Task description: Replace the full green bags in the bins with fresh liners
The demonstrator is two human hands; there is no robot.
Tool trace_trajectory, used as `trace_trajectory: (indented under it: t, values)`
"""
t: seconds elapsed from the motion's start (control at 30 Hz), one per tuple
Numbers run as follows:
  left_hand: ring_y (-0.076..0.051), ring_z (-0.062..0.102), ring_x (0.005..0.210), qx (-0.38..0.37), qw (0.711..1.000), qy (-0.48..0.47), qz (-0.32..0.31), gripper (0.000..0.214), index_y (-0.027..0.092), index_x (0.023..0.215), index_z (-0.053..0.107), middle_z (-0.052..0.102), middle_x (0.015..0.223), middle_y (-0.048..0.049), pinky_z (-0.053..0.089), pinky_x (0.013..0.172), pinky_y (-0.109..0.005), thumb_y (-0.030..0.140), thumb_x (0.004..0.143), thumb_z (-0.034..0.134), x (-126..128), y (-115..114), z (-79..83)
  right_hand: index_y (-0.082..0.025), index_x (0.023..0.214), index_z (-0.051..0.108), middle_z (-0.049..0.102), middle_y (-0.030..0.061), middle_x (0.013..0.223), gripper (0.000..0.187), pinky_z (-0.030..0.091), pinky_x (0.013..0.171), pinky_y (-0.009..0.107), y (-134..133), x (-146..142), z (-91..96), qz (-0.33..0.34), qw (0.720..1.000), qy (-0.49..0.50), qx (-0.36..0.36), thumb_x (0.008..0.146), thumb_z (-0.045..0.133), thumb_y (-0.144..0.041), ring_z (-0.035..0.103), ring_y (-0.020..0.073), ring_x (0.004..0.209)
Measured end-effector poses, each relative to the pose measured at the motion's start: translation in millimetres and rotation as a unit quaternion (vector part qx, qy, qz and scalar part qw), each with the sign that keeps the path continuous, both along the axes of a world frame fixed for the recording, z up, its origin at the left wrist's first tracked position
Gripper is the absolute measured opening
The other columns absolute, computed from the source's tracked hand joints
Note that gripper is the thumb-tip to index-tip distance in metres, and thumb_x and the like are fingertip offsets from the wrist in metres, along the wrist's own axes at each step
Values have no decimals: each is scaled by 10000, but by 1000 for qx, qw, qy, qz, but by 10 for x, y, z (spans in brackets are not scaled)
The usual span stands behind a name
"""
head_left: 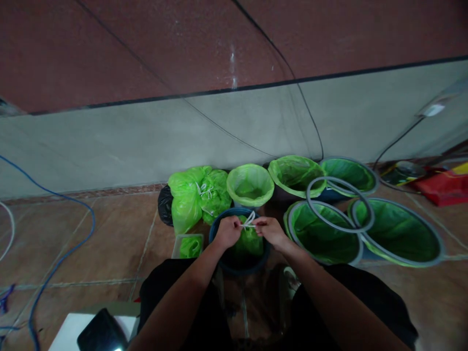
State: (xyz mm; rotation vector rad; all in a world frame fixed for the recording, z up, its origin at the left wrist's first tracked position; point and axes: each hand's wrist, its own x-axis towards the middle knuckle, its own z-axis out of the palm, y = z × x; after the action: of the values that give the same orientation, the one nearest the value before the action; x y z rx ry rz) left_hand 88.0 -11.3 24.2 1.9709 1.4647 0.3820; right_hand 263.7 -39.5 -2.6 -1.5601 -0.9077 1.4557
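Lying at three o'clock from the centre, two wide round grey-rimmed bins [438, 246] are lined with green plastic. At eleven, two bulging green plastic bags [186, 202] are grouped. At the centre, a gathered green plastic bag [250, 247] is contained by a round blue bin [237, 269]. At nine, crumpled green plastic [190, 247] is held in a small rectangular translucent box [176, 247]. A looped white drawstring [250, 219] is pinched by left-hand [229, 231] and right-hand [271, 231] fingers atop the gathered bag.
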Motion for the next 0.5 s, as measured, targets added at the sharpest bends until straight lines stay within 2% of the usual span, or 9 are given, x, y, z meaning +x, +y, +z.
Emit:
trace_trajectory:
  t: [0.1, 0.17, 0.23, 0.3, 0.37, 0.4, 0.47, 0.5]
  values:
    - [-156, 623, 740, -13, 996, 88, -1, 134, 161, 697, 643, 694, 785, -47, 443, 721, -263, 102, 779, 554, -56, 42, -9, -179, 734, 690, 618, -16, 569, 146, 470, 515, 228, 12, 35, -121, 3, 994, -110, 6, 625, 593, -178, 562, 118, 516]
    - [-188, 645, 804, -23, 992, 123, -2, 142, 158, 763, 668, 701, 813, -71, 460, 771, -289, 102, 777, 537, -96, 51, -3, -167, 814, 700, 653, 10, 659, 214, 509, 578, 263, 10, 65, -154, 13, 988, -155, 3, 641, 573, -162, 601, 139, 573]
    - [-221, 656, 929, -40, 990, 138, -9, 237, 148, 948, 685, 712, 955, -107, 468, 839, -307, 105, 756, 553, -137, 42, 0, -161, 941, 704, 695, 61, 867, 335, 541, 723, 322, 6, 97, -141, 17, 975, -219, 27, 634, 575, -131, 653, 178, 729]
    - [-257, 629, 1082, -73, 984, 160, -23, 533, 134, 1243, 587, 654, 1192, -161, 462, 911, -321, 100, 712, 589, -166, 18, -24, -168, 1098, 676, 662, 107, 1117, 510, 515, 879, 366, -8, 112, -109, 38, 959, -272, 64, 604, 580, -89, 657, 214, 915]
    - [-293, 582, 1189, -111, 977, 178, -35, 841, 134, 1458, 366, 526, 1374, -207, 449, 965, -339, 88, 658, 622, -173, -20, -90, -176, 1269, 590, 575, 129, 1296, 696, 464, 985, 383, -47, 84, -90, 94, 949, -286, 96, 581, 580, -71, 614, 240, 1085]
    - [-312, 568, 1210, -125, 975, 180, -39, 936, 142, 1500, 285, 477, 1419, -219, 448, 977, -355, 96, 636, 645, -167, -45, -140, -177, 1346, 527, 528, 136, 1360, 779, 438, 1022, 390, -81, 51, -96, 130, 942, -289, 108, 575, 591, -79, 573, 255, 1166]
    - [-351, 560, 1216, -145, 975, 160, -49, 996, 166, 1502, 288, 458, 1430, -223, 453, 982, -401, 123, 594, 695, -134, -101, -262, -166, 1454, 399, 424, 161, 1463, 917, 380, 1082, 415, -174, -44, -145, 197, 922, -311, 119, 571, 641, -122, 443, 292, 1322]
    - [-377, 567, 1198, -151, 977, 142, -53, 950, 163, 1458, 377, 491, 1395, -228, 461, 970, -434, 140, 573, 720, -109, -128, -327, -156, 1485, 348, 374, 178, 1499, 972, 357, 1100, 434, -228, -97, -187, 223, 910, -332, 113, 568, 667, -147, 379, 315, 1371]
